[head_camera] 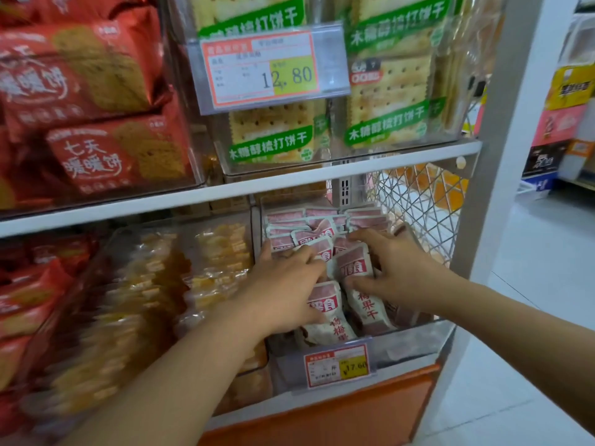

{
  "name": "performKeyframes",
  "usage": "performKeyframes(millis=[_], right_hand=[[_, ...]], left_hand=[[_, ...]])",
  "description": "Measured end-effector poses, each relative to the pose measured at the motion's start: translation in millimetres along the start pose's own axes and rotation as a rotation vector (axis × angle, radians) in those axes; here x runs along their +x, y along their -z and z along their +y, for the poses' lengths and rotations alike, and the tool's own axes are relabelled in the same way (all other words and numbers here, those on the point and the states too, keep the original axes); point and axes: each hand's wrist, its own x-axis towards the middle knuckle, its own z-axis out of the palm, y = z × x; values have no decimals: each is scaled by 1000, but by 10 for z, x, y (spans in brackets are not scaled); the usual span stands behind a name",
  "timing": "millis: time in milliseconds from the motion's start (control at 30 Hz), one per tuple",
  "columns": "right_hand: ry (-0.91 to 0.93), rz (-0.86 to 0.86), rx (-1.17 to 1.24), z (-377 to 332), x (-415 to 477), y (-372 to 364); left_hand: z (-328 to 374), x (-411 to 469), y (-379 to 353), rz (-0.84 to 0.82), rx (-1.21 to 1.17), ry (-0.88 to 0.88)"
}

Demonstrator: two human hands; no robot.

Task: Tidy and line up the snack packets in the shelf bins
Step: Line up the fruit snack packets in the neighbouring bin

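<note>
Pink-and-white snack packets (pixel 354 267) stand jumbled, some tilted, in the clear bin (pixel 418 341)

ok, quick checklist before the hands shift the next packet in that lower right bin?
1. Both hands in the bin: ok. The left hand and right hand rest on the pink-and-white packets.
2. One packet clearly gripped: cannot tell. The fingers overlap several packets.
3. Rows lined up: not ok. The back packets lie flat and the front ones stand tilted.
4. Packets kept inside the clear bin: ok. None hang over its front wall.
5. Price tag in place: ok. It sits on the bin front.
</note>
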Motion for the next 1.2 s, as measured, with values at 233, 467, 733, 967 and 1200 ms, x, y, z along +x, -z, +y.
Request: performKeyframes(millis=[233, 467, 733, 967, 1200], right_hand=[[-88, -147, 104, -13, 54, 99], [-110, -3, 610, 168, -50, 275], [-2, 40, 941, 192, -210, 208], [164, -100, 692, -88, -231, -243], [234, -149, 446, -78, -69, -63]], left_hand=[[40, 38, -36, -48, 51, 8], [51, -3, -57, -7, 85, -15], [3, 91, -78, 66, 109, 108], [-254, -34, 126, 51, -262, 87], [-174, -267, 280, -73, -477, 29]])
